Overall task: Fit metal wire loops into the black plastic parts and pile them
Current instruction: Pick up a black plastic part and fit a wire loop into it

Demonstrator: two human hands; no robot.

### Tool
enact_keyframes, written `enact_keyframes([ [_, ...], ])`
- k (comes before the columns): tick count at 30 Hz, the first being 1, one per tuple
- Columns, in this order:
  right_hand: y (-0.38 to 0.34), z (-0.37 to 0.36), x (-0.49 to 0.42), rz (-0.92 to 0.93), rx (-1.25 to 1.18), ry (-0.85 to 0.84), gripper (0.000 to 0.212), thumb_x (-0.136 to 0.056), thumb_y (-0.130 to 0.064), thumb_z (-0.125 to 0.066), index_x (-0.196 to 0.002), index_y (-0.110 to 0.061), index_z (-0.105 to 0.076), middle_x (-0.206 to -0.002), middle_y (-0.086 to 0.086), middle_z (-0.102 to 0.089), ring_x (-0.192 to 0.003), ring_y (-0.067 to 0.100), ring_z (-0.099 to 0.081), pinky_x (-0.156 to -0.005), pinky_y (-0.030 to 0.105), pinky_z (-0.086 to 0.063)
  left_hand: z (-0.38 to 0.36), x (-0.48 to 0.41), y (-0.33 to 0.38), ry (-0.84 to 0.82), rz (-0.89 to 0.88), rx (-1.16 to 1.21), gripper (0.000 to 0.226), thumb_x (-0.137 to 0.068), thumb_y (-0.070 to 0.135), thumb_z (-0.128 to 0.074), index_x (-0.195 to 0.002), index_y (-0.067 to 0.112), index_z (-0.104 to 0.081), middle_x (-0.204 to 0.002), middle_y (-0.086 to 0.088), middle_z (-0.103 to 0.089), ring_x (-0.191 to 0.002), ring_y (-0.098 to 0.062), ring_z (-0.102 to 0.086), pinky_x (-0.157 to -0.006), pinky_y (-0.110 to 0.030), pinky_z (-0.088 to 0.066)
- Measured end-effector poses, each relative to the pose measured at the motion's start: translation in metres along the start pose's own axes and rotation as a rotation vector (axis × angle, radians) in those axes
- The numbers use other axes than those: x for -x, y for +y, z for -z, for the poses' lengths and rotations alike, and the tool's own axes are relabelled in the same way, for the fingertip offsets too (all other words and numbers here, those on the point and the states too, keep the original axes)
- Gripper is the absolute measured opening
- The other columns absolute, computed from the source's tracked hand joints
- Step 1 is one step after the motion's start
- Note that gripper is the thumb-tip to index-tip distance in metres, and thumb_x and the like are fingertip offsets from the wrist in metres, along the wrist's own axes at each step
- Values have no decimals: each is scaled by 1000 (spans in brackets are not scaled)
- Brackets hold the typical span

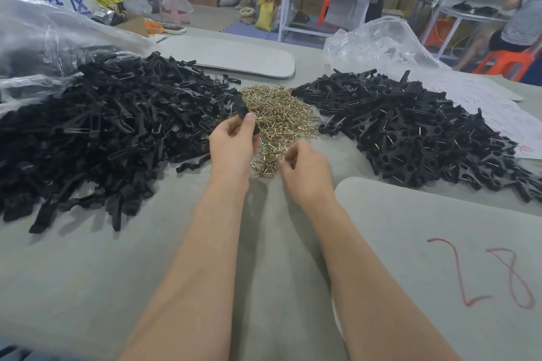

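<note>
My left hand grips a black plastic part, held upright over the near edge of a heap of brass-coloured wire loops. My right hand hovers at the near right edge of that heap with its fingers curled towards the thumb; whether it pinches a loop I cannot tell. A large pile of black plastic parts lies to the left. A second pile of black parts with wire showing in them lies to the right.
The grey felt table carries a grey board marked 28 in red at the near right and another grey board at the back. Clear plastic bags sit behind both piles. People, stools and benches stand beyond the table.
</note>
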State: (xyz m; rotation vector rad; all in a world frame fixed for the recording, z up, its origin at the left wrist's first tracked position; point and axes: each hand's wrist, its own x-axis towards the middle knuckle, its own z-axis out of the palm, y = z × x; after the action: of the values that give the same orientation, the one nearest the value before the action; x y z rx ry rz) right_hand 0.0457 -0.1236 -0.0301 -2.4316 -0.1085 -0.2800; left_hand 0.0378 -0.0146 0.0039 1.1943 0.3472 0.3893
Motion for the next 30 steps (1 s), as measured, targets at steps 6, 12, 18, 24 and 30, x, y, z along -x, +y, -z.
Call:
enact_keyframes([
  [6,1,6,-1,-17,-194,95,18,-89,-10,-55,-104,-17,-49,-86,-6,-59,-77,12,-51,-63,16,-29,0,0,-2,-23,-12,-57,20,-94,19,-57,-109,6,-61,-91,1,-63,-78,-7,-61,-70,-16,-54],
  [12,5,8,-4,9,-76,-11,23,-92,-7,-47,-109,-10,-62,-109,7,-62,-101,20,-55,-81,19,-35,-1,3,-1,-78,-35,-118,8,-94,13,-57,-87,16,-59,-74,5,-58,-67,-8,-54,-74,-25,-50],
  [18,6,9,-3,29,-3,-33,21,-89,-9,-51,-102,-15,-67,-106,8,-64,-101,24,-57,-92,33,-43,-3,5,-1,-116,-30,-162,4,-93,12,-58,-97,12,-59,-78,2,-59,-72,-10,-56,-77,-26,-52],
  [24,6,16,-3,100,-64,-23,26,-91,-5,-50,-106,-12,-70,-106,7,-69,-100,21,-62,-90,25,-42,-2,4,-2,-127,-52,-266,21,-92,15,-60,-112,7,-61,-104,-8,-65,-98,-22,-63,-90,-33,-53],
  [30,9,21,-7,104,16,77,29,-96,-7,-45,-119,-9,-62,-116,13,-59,-108,26,-53,-91,26,-33,-1,4,-6,-156,-96,-371,21,-90,13,-62,-111,9,-62,-103,-5,-61,-110,-27,-60,-100,-43,-46],
])
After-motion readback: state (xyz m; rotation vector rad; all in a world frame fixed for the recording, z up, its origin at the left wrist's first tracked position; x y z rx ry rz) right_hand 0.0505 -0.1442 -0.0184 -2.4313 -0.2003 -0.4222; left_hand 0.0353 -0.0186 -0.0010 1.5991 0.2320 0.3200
